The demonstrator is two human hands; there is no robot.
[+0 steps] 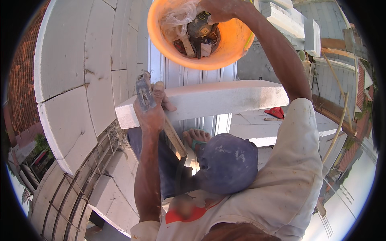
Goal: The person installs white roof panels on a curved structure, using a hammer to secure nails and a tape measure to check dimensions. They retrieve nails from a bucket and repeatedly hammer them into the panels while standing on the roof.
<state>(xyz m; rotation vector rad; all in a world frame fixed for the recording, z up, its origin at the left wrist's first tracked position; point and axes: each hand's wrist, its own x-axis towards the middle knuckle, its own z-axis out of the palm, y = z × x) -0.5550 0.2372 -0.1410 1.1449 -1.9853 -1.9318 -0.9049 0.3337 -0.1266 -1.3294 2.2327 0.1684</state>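
Observation:
My left hand (pixel 150 114) is closed around a hammer (pixel 145 93), whose grey metal head points up and whose wooden handle slants down towards my legs. That hand rests at the left end of a long white block (pixel 225 96) lying crosswise before me. My right hand (pixel 219 9) reaches over the far rim of an orange bucket (pixel 193 63). Its fingers are bent down beside a dark item with yellow marks (pixel 201 27); what they grip, if anything, is partly hidden. Clear plastic (pixel 179 16), wood scraps and tools lie inside the bucket.
A wall of large pale blocks (pixel 66 52) rises at left, with steel bars (pixel 60 205) below it. White ribbed panels (pixel 193 76) lie under the bucket. At right are a red item (pixel 275 112), stacked white blocks (pixel 285 20) and wooden poles (pixel 337 124). My bent knee (pixel 229 162) is close.

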